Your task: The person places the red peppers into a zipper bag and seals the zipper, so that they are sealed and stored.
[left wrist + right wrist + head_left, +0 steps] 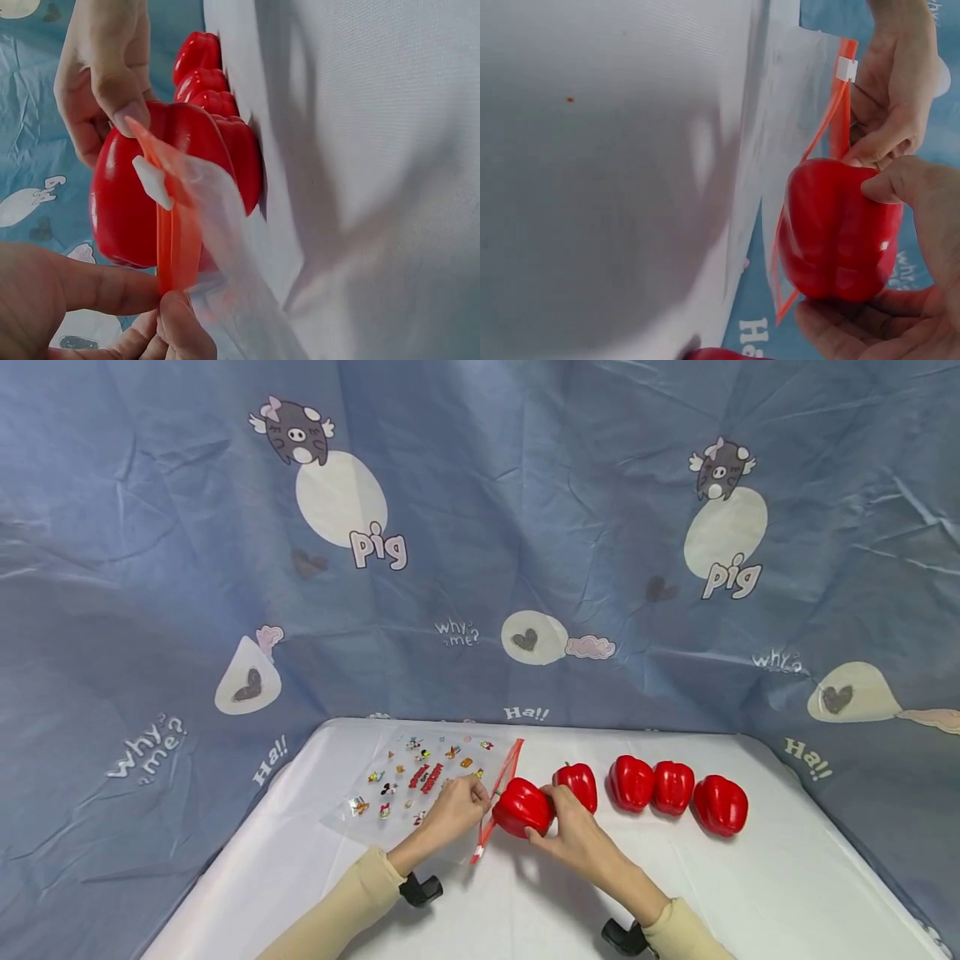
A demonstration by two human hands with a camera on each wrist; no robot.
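Observation:
A clear zip bag (397,785) printed with small cartoon figures lies on the white table, its orange-red zip edge (841,105) facing right. My left hand (459,807) pinches that edge between thumb and fingers, and the bag's mouth stands partly apart. In my right hand (573,831) is a red bell pepper (522,808), gripped with the thumb on one side and the fingers on the other. The pepper is right at the bag's mouth, stem end toward the bag. A white slider (153,182) sits near one end of the zip.
Just behind my right hand stands another red bell pepper (576,783). Farther right, three more, such as the end pepper (721,806), form a row on the white table (750,893). A blue printed curtain (465,543) hangs behind the table.

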